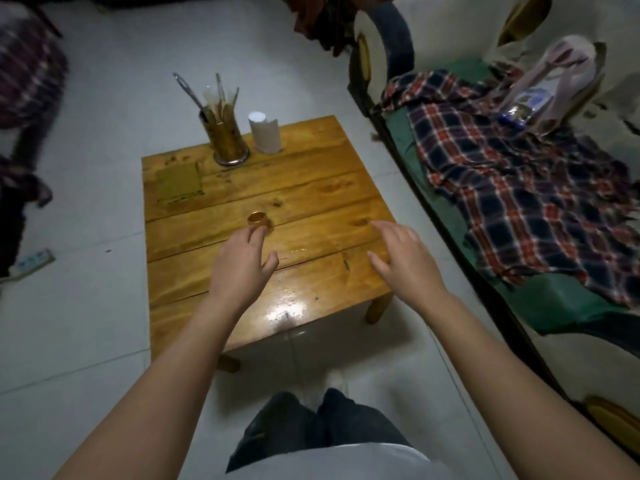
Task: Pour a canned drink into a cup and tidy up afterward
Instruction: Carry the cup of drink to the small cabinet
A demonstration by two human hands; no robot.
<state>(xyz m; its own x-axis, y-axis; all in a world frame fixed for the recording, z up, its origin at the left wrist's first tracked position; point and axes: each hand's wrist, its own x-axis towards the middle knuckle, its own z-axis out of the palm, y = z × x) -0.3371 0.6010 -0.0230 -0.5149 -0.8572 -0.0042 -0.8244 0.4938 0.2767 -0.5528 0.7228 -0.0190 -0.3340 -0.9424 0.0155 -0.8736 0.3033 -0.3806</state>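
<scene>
Two open hands [242, 258], one cup [257, 218]

Home living room, sofa [571, 306], plaid blanket [502, 188]

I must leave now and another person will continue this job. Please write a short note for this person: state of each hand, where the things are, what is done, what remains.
Left hand: open, fingers reaching toward the small amber cup, fingertips close to it; contact unclear.
Right hand: open, holds nothing, over the right side of the wooden table.
The cup stands mid-table. No can is in view.
At the far edge: a utensil holder and a paper roll.
Done: cannot tell whether the drink was poured.
Left: find the can, pour if needed, tidy up.
</scene>
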